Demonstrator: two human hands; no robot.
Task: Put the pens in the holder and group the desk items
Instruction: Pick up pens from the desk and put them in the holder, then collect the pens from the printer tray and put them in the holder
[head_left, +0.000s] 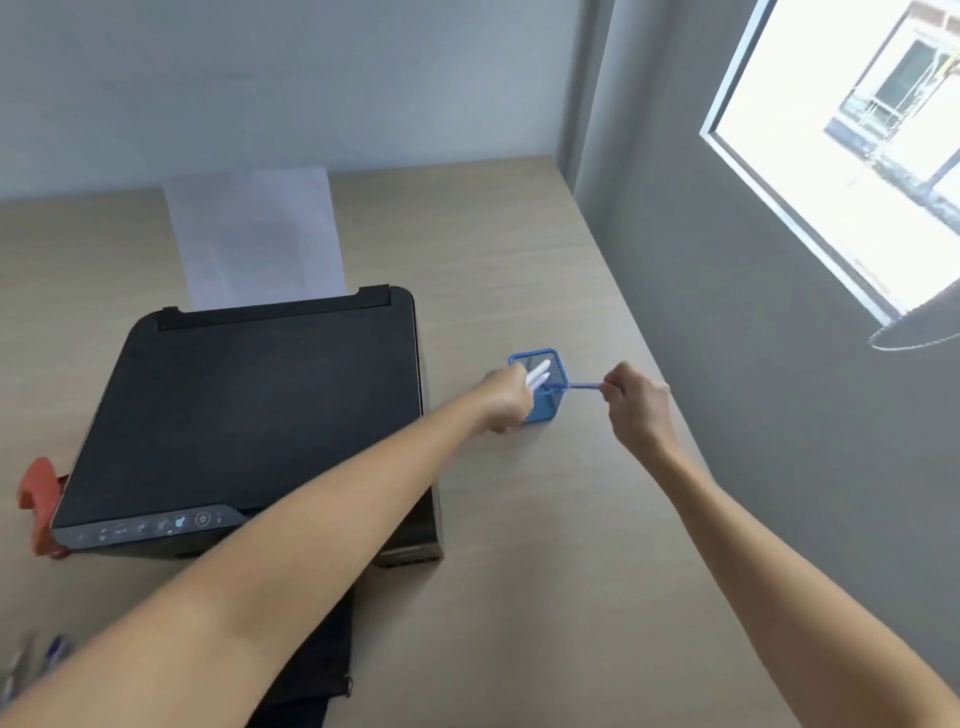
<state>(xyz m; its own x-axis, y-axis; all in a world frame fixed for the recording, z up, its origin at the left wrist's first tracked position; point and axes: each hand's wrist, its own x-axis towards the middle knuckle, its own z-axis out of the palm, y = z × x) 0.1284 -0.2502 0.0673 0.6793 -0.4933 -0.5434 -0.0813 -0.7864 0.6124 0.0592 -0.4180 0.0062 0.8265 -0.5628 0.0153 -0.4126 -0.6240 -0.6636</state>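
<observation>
Right of centre on the pale wooden bench stands a blue square mesh pen holder. The left hand clasps two white pens at its rim; the right hand pinches a thin blue pen, tip inside.

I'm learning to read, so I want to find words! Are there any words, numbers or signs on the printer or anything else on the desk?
No words or numbers can be read here.
Printer control strip: only small pale button symbols, too blurred to read.
Blue holder, white pens and blue pen: no text visible.
Paper behind the printer: blank.
</observation>
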